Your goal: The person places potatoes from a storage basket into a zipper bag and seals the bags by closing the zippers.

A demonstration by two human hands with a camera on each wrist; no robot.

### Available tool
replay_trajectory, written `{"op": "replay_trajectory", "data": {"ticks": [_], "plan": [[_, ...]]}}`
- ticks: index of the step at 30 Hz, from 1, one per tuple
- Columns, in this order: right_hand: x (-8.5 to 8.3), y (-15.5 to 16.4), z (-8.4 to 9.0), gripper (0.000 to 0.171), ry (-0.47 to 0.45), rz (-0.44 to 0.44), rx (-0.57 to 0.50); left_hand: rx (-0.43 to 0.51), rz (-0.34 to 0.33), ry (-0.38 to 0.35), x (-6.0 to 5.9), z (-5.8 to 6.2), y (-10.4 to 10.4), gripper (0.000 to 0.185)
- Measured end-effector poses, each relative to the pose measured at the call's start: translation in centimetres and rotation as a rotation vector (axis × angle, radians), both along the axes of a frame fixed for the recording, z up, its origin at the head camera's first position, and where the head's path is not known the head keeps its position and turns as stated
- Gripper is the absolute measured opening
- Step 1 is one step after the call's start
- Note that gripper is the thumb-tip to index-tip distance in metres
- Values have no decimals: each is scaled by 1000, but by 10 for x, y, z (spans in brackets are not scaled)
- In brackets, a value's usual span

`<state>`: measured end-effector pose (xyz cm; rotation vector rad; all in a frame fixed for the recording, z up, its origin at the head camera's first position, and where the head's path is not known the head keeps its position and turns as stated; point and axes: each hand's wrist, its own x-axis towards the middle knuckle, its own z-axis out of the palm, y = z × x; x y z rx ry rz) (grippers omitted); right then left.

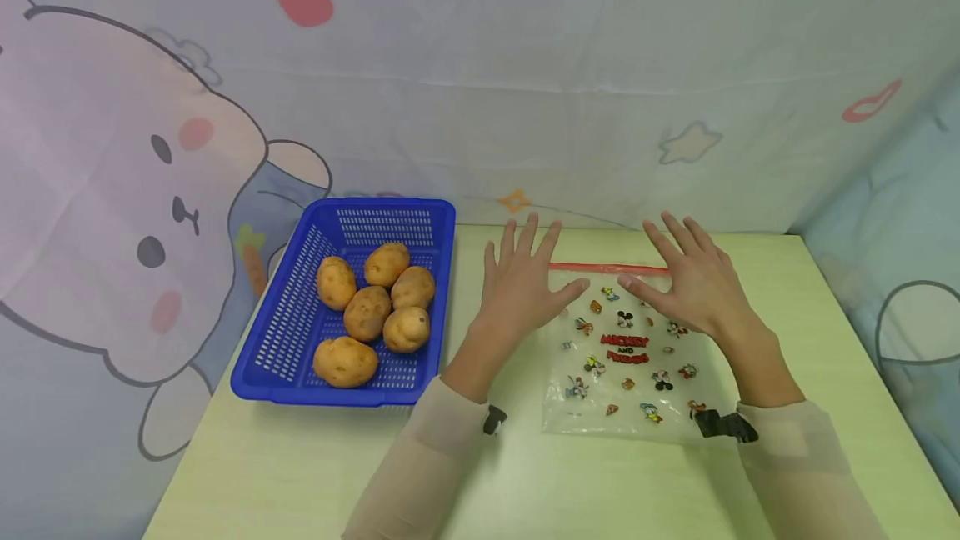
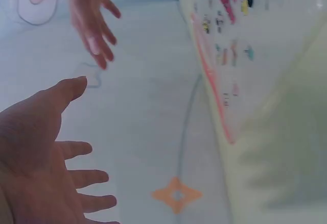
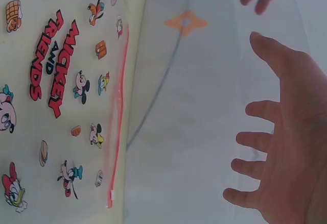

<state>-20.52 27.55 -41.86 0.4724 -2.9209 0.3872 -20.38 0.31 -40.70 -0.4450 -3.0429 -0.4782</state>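
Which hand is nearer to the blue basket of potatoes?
Left. The left hand hovers just right of the blue basket; the right hand is farther right, over the printed zip bag.

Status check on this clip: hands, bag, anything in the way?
Left hand and right hand open, fingers spread above the zip bag. Bag flat on the table, empty. Six potatoes in the blue basket. Nothing obstructing.

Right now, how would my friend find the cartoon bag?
Start at the pale green table and pass the blue plastic basket of brown potatoes. To its right, under both open hands, lies a flat clear plastic zip bag. Only it has a red seal strip and cartoon prints.
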Motion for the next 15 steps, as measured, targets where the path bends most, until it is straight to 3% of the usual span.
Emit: {"op": "replay_trajectory", "data": {"ticks": [4, 7, 11, 15], "plan": [[-3, -1, 6, 91, -8, 38, -14, 27, -37, -14, 16, 26, -8, 93], [-6, -1, 10, 90, -25, 67, -21, 108, -85, -50, 25, 43, -22, 93], [-13, -2, 11, 89, -58, 98, -19, 252, -133, -139, 34, 57, -47, 93], [-21, -4, 7, 89, -105, 123, -16, 361, -131, -218, 37, 70, -77, 90]]}}
